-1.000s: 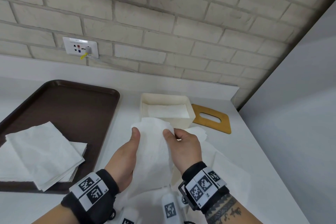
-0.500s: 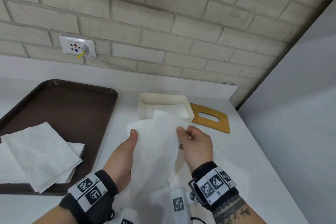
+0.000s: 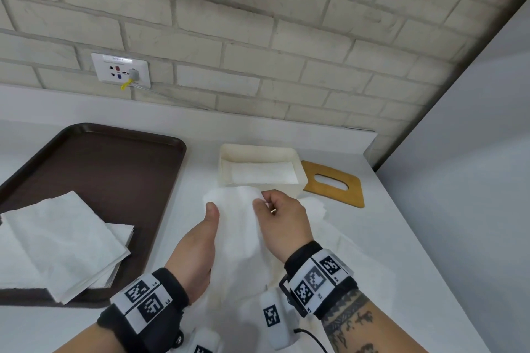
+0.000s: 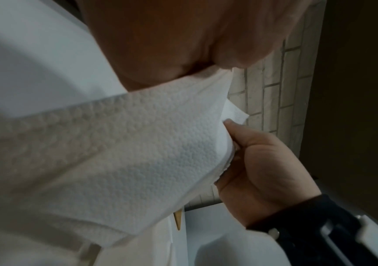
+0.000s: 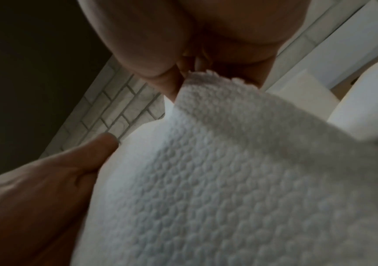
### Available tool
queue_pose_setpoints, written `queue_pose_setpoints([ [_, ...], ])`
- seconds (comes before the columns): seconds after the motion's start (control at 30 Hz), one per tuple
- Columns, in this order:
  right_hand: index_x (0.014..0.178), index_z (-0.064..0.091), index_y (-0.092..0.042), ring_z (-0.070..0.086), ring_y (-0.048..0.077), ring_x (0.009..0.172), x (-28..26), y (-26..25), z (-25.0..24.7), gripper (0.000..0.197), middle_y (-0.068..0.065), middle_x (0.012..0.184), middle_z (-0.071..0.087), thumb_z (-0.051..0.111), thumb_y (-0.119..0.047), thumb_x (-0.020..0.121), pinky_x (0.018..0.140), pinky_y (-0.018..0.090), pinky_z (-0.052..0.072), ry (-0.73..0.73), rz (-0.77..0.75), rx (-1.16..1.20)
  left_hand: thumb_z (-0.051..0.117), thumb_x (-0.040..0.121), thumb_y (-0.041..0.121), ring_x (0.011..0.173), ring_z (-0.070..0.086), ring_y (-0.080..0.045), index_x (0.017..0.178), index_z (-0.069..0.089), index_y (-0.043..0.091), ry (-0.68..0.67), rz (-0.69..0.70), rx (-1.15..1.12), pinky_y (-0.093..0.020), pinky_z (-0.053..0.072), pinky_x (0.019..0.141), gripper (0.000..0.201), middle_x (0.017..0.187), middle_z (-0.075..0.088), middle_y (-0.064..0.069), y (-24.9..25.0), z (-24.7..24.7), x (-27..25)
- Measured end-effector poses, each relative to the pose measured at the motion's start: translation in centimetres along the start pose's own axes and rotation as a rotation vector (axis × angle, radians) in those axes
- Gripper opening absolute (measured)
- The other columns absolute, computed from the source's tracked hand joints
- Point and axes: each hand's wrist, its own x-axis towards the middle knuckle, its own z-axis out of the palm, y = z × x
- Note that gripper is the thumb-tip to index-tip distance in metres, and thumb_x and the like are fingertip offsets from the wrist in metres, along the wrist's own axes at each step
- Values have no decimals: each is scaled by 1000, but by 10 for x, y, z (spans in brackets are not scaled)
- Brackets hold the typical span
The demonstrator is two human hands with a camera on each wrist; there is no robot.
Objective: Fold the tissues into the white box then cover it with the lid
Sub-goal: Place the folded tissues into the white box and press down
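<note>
A white embossed tissue (image 3: pixel 236 226) hangs between both hands just in front of the white box (image 3: pixel 301 180). My left hand (image 3: pixel 200 241) holds its left edge, thumb on top. My right hand (image 3: pixel 279 215) pinches the top right corner between thumb and fingers; the right wrist view shows that pinch on the tissue (image 5: pixel 228 162), and the left wrist view shows the tissue (image 4: pixel 126 153) draped between the hands. The box is open and has a flat folded tissue (image 3: pixel 262 175) inside. The wooden lid (image 3: pixel 334 183) with an oval slot lies flat right of the box.
A dark brown tray (image 3: pixel 114 169) on the left carries a stack of white tissues (image 3: pixel 54 243). More loose tissue (image 3: pixel 344 261) lies on the white counter (image 3: pixel 401 238) under my right hand. A brick wall with a socket (image 3: pixel 120 70) stands behind; a grey wall closes the right side.
My right hand moved right, spreading the tissue wide, then came back toward the left hand, narrowing it. The tissue's top edge sits just in front of the box.
</note>
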Motion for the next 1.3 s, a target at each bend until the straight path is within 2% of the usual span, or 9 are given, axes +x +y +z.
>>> queue_pose_setpoints([
  [0.1, 89, 67, -28, 56, 4, 68, -4, -4, 4, 16, -13, 73, 60, 55, -35, 96, 65, 15, 41, -12, -14, -31, 47, 65, 100, 135, 57, -22, 136, 63, 29, -32, 37, 43, -49, 36, 120, 102, 140, 65, 1, -8, -8, 5],
  [0.23, 72, 57, -33, 53, 4, 60, -6, -5, 5, 21, -13, 63, 56, 61, -34, 93, 64, 17, 41, -1, -3, 15, 45, 97, 56, 118, 70, -25, 131, 65, 20, -61, 128, 28, -46, 49, 105, 53, 123, 75, -5, -3, -4, -1],
  [0.3, 92, 63, -36, 59, -2, 74, -9, -3, 3, 5, -17, 80, 63, 67, -37, 90, 73, 16, 43, -12, 41, 124, 42, 102, 47, 117, 71, -25, 133, 63, 16, -54, 155, -32, -46, 51, 103, 49, 122, 75, -6, 1, -3, -3],
  [0.4, 135, 48, -34, 52, -4, 116, -15, 18, 1, 64, -19, 123, 59, 77, -48, 80, 100, 22, 42, -169, 115, 218, 47, 98, 44, 121, 66, -38, 137, 59, 11, -42, 119, -297, -59, 44, 110, 52, 129, 70, -18, 7, -8, -1],
  [0.5, 134, 52, -24, 58, 7, 123, -23, 37, 5, 86, -9, 130, 64, 85, -58, 63, 108, 38, 46, -363, 177, 363, 45, 98, 43, 122, 66, -40, 141, 54, 9, -43, 143, -485, -62, 49, 104, 55, 133, 67, -21, 15, -9, -1],
  [0.63, 115, 67, -7, 70, 33, 106, -36, 50, 8, 61, 14, 113, 73, 88, -34, 65, 96, 49, 54, -381, 212, 660, 46, 103, 35, 119, 68, -32, 140, 55, 12, -56, 199, -620, -52, 58, 94, 45, 132, 69, -14, 17, -14, -3],
  [0.93, 76, 71, -16, 67, 11, 79, -59, 73, -18, 26, 1, 82, 73, 77, 10, 76, 73, 21, 50, 13, 77, 589, 62, 84, -22, 74, 70, -10, 99, 65, 12, 172, 297, 151, -16, 55, 64, 37, 81, 77, 1, -25, -51, -14],
  [1.13, 88, 68, -37, 66, 13, 79, -79, 83, 2, 36, -8, 88, 71, 79, -8, 69, 73, 31, 57, -97, 191, 365, 76, 76, -5, 90, 70, -21, 100, 66, 46, 191, 200, 514, -31, 54, 77, 58, 94, 74, 5, -53, -53, -13],
  [1.3, 89, 69, -26, 60, 5, 66, -81, 76, -1, 35, -11, 78, 68, 70, 7, 76, 61, 20, 49, -46, 213, 425, 74, 79, -5, 94, 68, -23, 101, 67, 40, 226, 226, 419, -38, 55, 82, 51, 95, 73, 3, -53, -45, -13],
])
